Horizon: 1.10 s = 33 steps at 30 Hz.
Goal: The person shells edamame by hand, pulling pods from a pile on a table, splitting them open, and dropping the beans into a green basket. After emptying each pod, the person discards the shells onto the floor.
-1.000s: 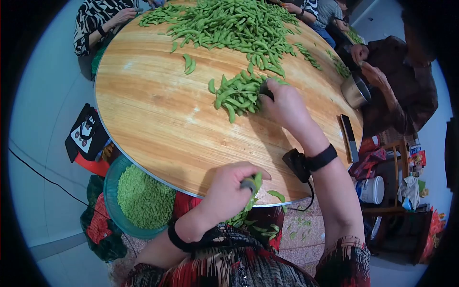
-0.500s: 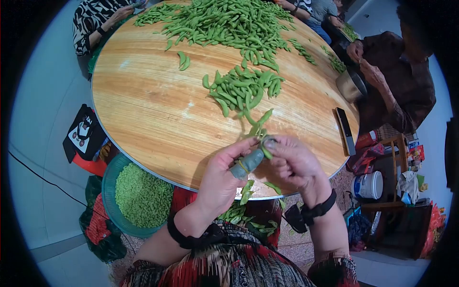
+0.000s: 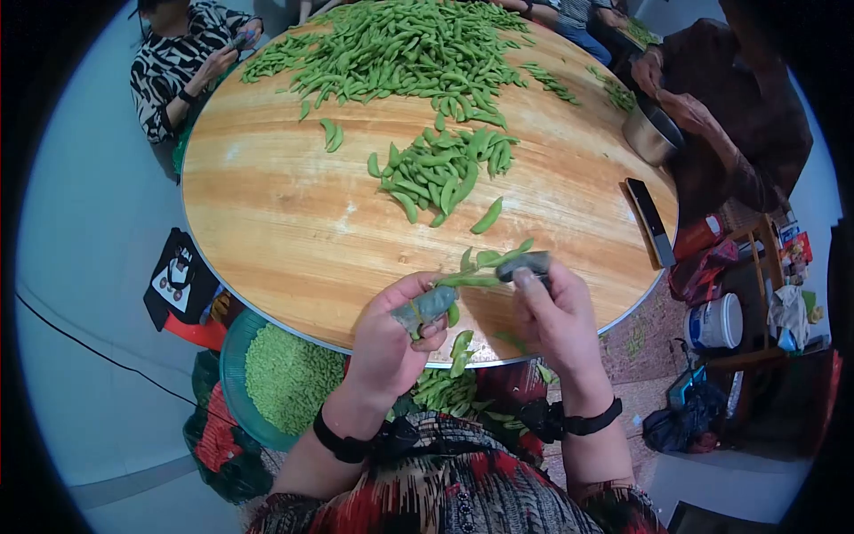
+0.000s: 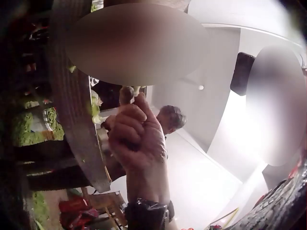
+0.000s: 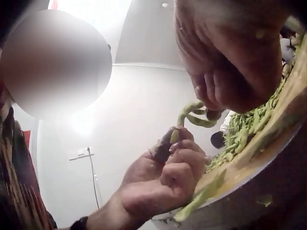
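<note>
Green pods held up over the wooden table by its near edge, left hand curled and pinching them, right hand bent with fingertips pinching them too, small pile further in, big heap at the far edge.

Pod heap cut off by the head view's top edge, blurred ovals over both wrist views
</note>
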Each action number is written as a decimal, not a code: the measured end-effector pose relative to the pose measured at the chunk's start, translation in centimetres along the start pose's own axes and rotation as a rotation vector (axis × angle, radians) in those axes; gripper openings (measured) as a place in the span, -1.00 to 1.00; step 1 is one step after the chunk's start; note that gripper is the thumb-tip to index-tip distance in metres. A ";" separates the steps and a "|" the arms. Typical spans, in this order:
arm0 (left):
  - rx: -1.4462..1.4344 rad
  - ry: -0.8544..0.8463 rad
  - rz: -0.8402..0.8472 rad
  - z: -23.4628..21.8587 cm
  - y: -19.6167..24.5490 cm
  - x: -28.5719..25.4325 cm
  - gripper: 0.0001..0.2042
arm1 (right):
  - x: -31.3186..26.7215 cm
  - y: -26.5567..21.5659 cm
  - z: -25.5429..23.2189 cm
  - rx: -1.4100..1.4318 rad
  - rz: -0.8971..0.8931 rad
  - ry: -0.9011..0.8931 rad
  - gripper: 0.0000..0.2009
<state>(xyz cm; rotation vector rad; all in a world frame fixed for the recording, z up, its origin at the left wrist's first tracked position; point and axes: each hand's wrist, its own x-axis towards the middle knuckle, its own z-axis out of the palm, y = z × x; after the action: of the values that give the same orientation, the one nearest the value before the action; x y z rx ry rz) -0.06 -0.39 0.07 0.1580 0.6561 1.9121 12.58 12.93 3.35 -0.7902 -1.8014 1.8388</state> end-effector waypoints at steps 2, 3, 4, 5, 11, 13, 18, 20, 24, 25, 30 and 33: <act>0.017 -0.016 -0.005 -0.3 0.1 0.0 -0.82 | -0.6 -0.5 0.1 -0.071 -0.124 0.096 -0.85; 0.063 -0.018 0.005 -0.4 0.2 0.0 -0.83 | -1.0 -1.0 0.1 -0.154 -0.244 0.185 -0.85; 0.108 -0.021 0.015 -0.5 0.2 0.1 -0.83 | -1.2 -1.3 0.3 -0.146 -0.243 0.191 -0.85; 0.117 -0.021 0.010 -0.6 0.3 0.1 -0.83 | -1.5 -1.7 0.5 -0.360 -0.339 0.129 -0.85; 0.108 -0.084 -0.017 -0.6 0.1 0.6 -0.84 | -1.0 0.4 1.1 -0.651 -0.479 0.009 -0.85; 0.136 0.061 -0.023 -0.1 0.2 0.6 -0.85 | -0.8 0.5 1.4 -0.557 -0.458 0.040 -0.85; 0.816 0.233 0.438 2.3 -0.3 -0.3 -0.86 | 0.2 0.9 0.4 -0.281 -0.339 0.197 -0.85; 1.034 0.139 0.560 2.5 -0.4 -0.4 -0.87 | -0.3 0.3 0.9 -0.273 -0.353 0.109 -0.84; 0.563 0.122 0.094 1.5 -0.5 -0.3 -0.88 | -1.1 0.1 0.9 -0.479 -0.414 -0.085 -0.83; 0.483 0.098 0.103 1.4 -0.6 -0.3 -0.90 | -1.3 0.2 0.9 -0.477 -0.412 -0.085 -0.83; 0.337 0.176 0.199 2.5 -1.1 -0.2 -0.96 | -1.5 -0.3 0.3 0.195 0.199 -0.418 -0.82; 0.353 0.106 0.232 2.1 -1.3 -0.3 -0.97 | -1.5 -0.2 0.4 0.054 0.128 -0.422 -0.81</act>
<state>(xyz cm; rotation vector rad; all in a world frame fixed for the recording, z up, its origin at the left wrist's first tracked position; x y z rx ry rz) 1.98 0.52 1.21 0.3709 1.0852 2.0203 13.43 11.66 3.71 -0.5349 -1.9747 2.2615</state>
